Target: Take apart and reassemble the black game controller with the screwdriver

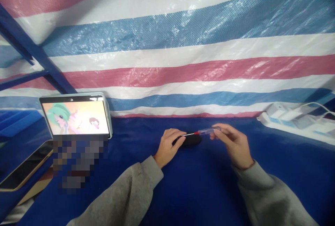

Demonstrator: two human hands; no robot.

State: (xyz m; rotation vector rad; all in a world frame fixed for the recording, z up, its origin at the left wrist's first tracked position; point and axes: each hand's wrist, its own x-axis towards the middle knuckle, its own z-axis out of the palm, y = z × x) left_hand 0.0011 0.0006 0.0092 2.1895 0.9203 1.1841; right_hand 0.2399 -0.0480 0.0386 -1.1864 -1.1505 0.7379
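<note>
A screwdriver [208,131] with a clear handle, a red collar and a thin metal shaft lies level between my two hands. My right hand [234,144] pinches the end of its handle. At the shaft's tip, the fingers of my left hand [170,145] are pressed together; whatever small thing they may hold is hidden. Just beneath the shaft, a dark rounded object [192,140] rests on the blue table [183,191], close to my left fingertips.
A tablet [75,116] showing a cartoon picture stands at the left. Near it lie a phone [27,166] and a pixelated patch. A white power strip [295,126] with chargers and cables sits at the right. Striped sheeting hangs behind, with a blue frame at the left.
</note>
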